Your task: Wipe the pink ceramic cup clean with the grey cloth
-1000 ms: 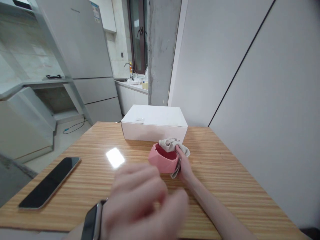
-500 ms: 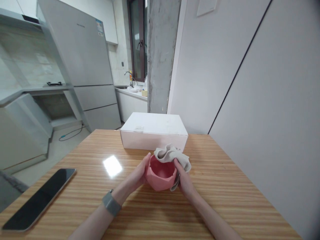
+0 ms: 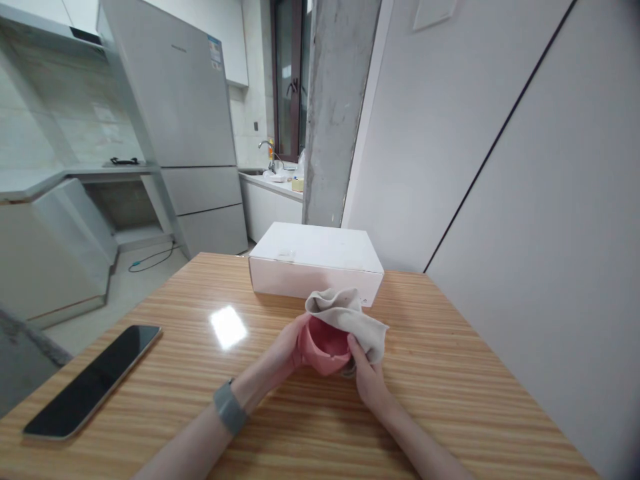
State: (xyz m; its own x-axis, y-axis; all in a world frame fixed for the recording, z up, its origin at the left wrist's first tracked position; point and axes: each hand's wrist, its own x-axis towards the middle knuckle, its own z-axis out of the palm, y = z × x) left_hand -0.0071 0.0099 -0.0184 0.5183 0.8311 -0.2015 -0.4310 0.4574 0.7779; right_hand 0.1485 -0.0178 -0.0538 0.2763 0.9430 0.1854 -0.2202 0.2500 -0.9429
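The left hand (image 3: 291,341) has come onto the pink faceted bowl (image 3: 321,359), which is now supported from both sides. Left grip: clamped on the bowl's left wall. Right grip: the right hand (image 3: 369,385) is closed on the beige cloth (image 3: 367,331) at the bowl's right side, thumb near the rim. The cloth drapes over the far rim. The bowl is above the tabletop (image 3: 450,393), before the white box (image 3: 315,275); base contact cannot be determined.
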